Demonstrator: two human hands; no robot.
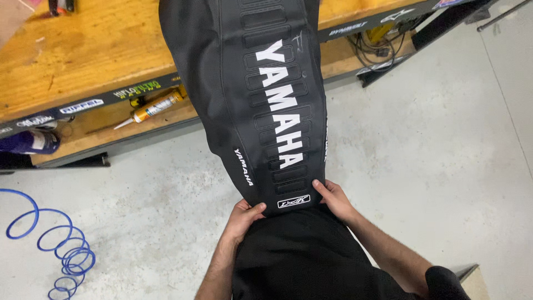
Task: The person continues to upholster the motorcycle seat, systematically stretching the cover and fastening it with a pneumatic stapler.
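A long black motorcycle seat (222, 66) with ribbed top and white lettering reaches from the wooden workbench (83, 50) down toward my body. My left hand (243, 218) grips its near end at the lower left corner, thumb on top. My right hand (332, 199) holds the lower right corner the same way. The seat's narrow end rests against my black shirt (300, 255). Its far end runs out of view at the top.
A caulk tube (152, 106) lies on the bench's lower shelf. A blue coiled air hose (61, 244) lies on the grey concrete floor at left. Cables (377, 44) sit on the shelf at right. A box corner (469, 275) shows at bottom right.
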